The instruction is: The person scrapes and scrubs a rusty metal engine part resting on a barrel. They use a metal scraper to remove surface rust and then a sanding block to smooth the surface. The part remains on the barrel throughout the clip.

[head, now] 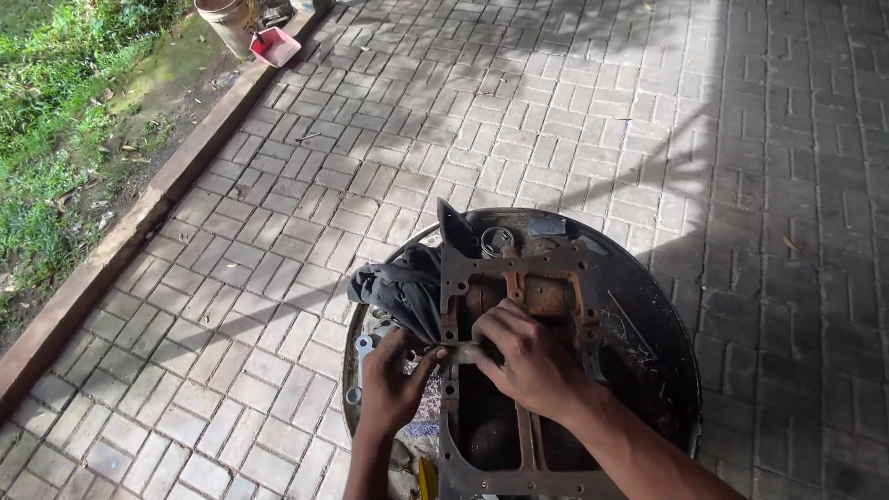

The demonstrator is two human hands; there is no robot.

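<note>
A rusty rectangular metal frame (556,268) with bolt holes lies on a round dark metal drum top (648,315). My right hand (528,356) presses on the frame's middle crossbar, fingers curled over it. My left hand (394,380) pinches the lower edge of a grey rag (403,287) that is draped over the frame's left side. A wrench (361,356) lies just left of my left hand, partly hidden by it.
A small shiny round cap (497,241) sits at the drum's far edge. A yellow object (427,479) pokes out near the bottom. Brick paving surrounds the drum; a concrete kerb (139,222) and grass lie left, with a bucket (227,20) and red tub (275,46) far off.
</note>
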